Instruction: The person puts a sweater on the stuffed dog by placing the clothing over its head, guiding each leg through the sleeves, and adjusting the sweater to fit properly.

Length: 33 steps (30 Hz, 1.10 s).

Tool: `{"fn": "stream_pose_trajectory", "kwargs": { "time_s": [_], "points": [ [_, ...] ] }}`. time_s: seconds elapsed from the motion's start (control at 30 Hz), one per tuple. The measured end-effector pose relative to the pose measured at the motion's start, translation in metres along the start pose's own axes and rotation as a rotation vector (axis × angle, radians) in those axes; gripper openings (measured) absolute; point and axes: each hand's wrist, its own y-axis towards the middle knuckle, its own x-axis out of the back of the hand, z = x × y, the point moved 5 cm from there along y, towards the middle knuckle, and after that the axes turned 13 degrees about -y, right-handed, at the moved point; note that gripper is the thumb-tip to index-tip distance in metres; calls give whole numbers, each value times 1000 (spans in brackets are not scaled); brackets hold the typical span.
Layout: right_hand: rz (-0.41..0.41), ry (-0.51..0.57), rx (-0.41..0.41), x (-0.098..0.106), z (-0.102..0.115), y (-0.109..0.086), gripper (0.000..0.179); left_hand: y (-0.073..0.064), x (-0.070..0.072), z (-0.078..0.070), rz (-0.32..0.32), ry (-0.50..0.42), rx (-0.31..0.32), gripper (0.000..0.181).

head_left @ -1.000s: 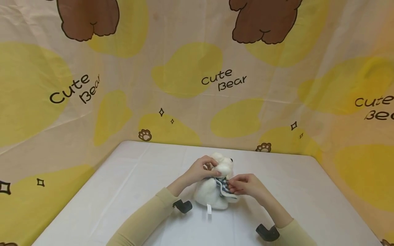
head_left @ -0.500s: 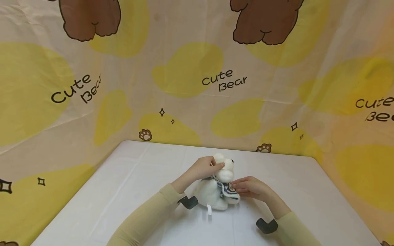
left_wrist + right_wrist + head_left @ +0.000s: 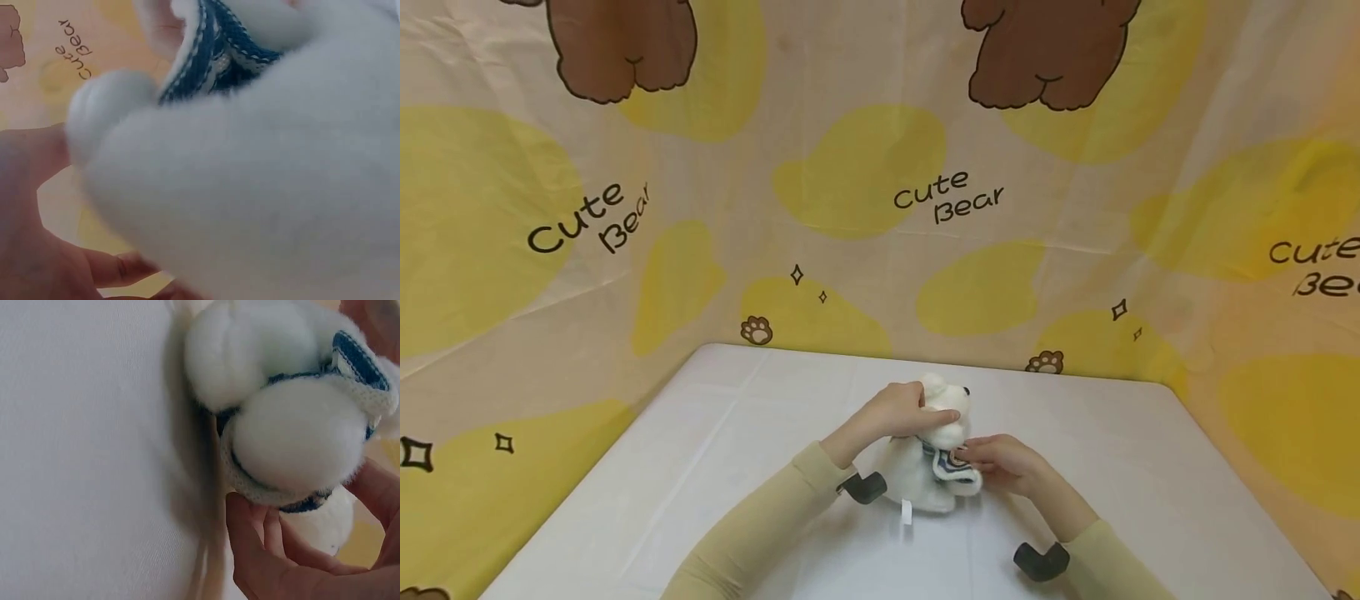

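A white plush bear (image 3: pixel 913 475) sits on the table, dark nose pointing to the far right. A blue-and-white striped knit garment (image 3: pixel 951 471) hangs at its neck and front. My left hand (image 3: pixel 895 410) grips the bear's head from the left, thumb across the cheek and fingers behind. The left wrist view shows the bear's white fur close up, with the left thumb (image 3: pixel 47 153) against it. My right hand (image 3: pixel 1011 462) is at the garment's right edge, its fingers curled there. In the right wrist view, the fingertips (image 3: pixel 240 509) meet the knit edge around a rounded white limb (image 3: pixel 294 437).
A white tag (image 3: pixel 907 512) sticks out at the bear's base. The white table (image 3: pixel 715 433) has rounded far corners. Behind it hangs a yellow patterned cloth (image 3: pixel 865 183) with bear prints. A black wrist mount is on each forearm.
My left thumb has slid rightward and lower across the bear's cheek. The right hand drew back from the garment's front, opened its fingers, then came back to the garment's edge.
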Motion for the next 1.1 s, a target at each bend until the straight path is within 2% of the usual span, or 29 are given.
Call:
{"fn": "stream_pose_trajectory", "kwargs": {
  "time_s": [0.13,0.27,0.37,0.53,0.67,0.77,0.9,1.1],
  "points": [
    [-199,-82,22,-1,11,-6,54,1,5,-1,-8,-21,-19,58],
    [-411,-196,39,2,21,-12,57,1,7,-2,-23,-56,-57,52],
    [-502,-219,58,4,26,-15,59,-1,5,-3,-68,-96,-86,48],
    [-589,-220,120,7,34,-19,64,-1,-1,3,-195,-190,-160,49],
    [-601,-234,141,7,35,-21,65,0,-5,14,-258,-271,-233,51],
    [-574,-246,135,7,32,-22,69,-2,-5,20,-262,-314,-280,49],
    [-519,-261,143,7,27,-22,73,-4,-4,29,-245,-337,-302,43],
    [-432,-251,208,4,23,-20,73,-9,-2,39,-234,-362,-303,35]
  ]
}}
